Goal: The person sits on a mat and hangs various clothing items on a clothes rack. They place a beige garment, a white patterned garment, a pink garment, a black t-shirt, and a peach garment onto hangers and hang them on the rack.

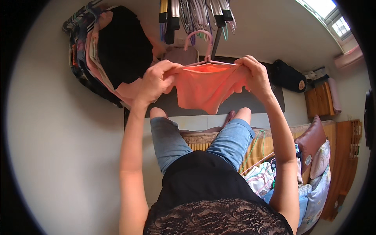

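Note:
A salmon-pink garment, seemingly a top (pixel 203 90), hangs in front of me on a pink hanger (pixel 208 49). The hanger's hook rises above the neckline, and its arms run into the cloth. My left hand (pixel 158 77) pinches the garment at its left upper edge. On the opposite side my right hand (pixel 256 76) is closed round the right upper edge, with cloth bunched beneath the fingers. Fabric drapes loosely between the two hands. Whether the fingers also grip the hanger's ends is hidden.
Several garments (pixel 127 49) hang at the far left. Bare hangers (pixel 196 17) crowd a rack straight ahead. Loose clothes and hangers (pixel 260 178) lie at my right on a woven mat (pixel 197 139), near a brown cushion (pixel 313 135). A wooden cabinet (pixel 319 100) stands far right.

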